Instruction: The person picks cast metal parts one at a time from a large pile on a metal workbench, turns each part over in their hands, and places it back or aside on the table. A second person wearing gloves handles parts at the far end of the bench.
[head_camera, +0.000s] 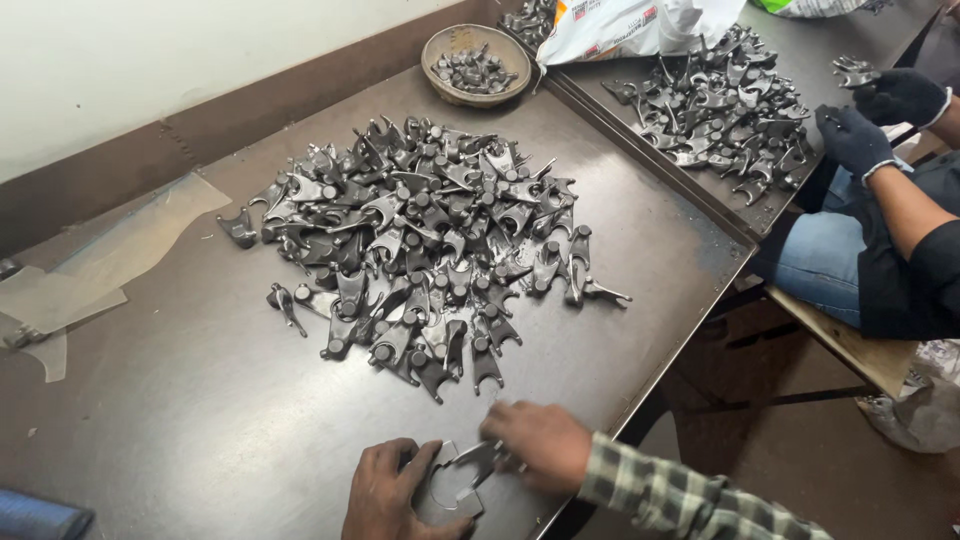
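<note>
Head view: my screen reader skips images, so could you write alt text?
Two bare hands, left hand and right hand, hold a grey forked metal part on a dark table before a pile of similar parts; a gloved co-worker sorts another pile.

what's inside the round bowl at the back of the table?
The round brown bowl holds a small heap of dark metal parts; anything beneath that heap, and most of the bowl's bottom, is covered.

Bare table (180, 400) strip between front edge and forging pile (420, 240), open leftward; pile blocks the centre. Plastic sheet (100, 260) covers left edge, bowl (476, 65) sits at back edge. Right edge free.
</note>
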